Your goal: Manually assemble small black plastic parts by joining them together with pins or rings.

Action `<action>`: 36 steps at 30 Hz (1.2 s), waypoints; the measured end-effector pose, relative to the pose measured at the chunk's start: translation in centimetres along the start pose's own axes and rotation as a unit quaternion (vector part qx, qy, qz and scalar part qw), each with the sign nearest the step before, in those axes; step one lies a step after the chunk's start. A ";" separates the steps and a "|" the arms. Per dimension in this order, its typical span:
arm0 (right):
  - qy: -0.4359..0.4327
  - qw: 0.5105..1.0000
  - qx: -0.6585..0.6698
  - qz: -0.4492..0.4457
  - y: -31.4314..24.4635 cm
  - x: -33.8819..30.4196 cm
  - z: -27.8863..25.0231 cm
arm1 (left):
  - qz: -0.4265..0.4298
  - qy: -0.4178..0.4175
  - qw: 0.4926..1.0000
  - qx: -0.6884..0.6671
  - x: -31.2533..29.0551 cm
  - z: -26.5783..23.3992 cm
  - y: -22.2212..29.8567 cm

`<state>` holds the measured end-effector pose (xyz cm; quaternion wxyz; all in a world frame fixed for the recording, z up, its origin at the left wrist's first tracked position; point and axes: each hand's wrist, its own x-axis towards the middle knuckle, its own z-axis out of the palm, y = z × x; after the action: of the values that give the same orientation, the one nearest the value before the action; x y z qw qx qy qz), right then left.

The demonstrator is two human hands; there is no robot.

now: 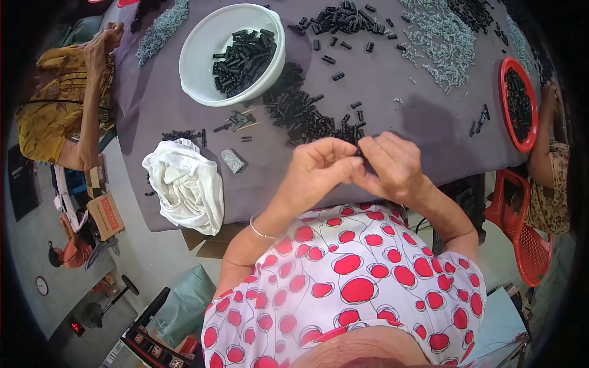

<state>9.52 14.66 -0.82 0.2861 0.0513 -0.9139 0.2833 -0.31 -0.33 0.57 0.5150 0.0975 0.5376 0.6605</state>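
Head view: one small black part [358,151], pinched between the fingertips of both hands, above the near edge of the worktop [264,161]; mostly hidden by the fingers.

Left hand [318,170]: thumb and forefinger closed narrowly on the part; pale bangle [262,231] at the wrist. Right hand [392,164]: fingers curled, tips closed on the same part, touching the left.

Just beyond the hands: loose pile of black cylindrical parts [302,116], reaching toward a white plastic bowl [196,58], itself holding more of the same kind.

Left on the worktop: crumpled white cloth [187,190]; speckled grey block [232,161], just beside it; thin pale sticks [248,126] among small dark pieces.

Far side: scattered black parts [346,19]; heap of silvery, spring-like coils [445,46]. Far right: red oval tray [526,143] of small black pieces.

Surroundings: one person in mustard clothing [64,92] at left; another person, partly visible, at right; red plastic chair [532,254]; brown carton [105,216]; round wall clock [41,285].
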 end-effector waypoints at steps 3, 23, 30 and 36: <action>-0.019 1.000 0.009 -0.003 -0.3 -0.5 -0.2 | -0.021 -0.069 0.997 0.030 -0.1 -0.4 -0.2; -0.020 0.986 -0.166 0.012 6.6 6.7 3.5 | 0.340 0.346 0.668 0.564 4.1 -8.5 10.4; -0.076 0.975 -0.209 -0.014 8.9 7.9 6.3 | 0.344 0.317 0.632 0.618 4.7 -8.8 9.1; -0.054 0.986 -0.153 -0.031 8.0 3.9 4.0 | 0.481 0.293 0.580 0.588 3.4 -6.6 8.0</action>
<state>2.27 19.42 -5.26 0.2499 0.0508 -0.9585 0.1279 -10.97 -0.87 2.97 -0.2333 0.4248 0.8046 0.3432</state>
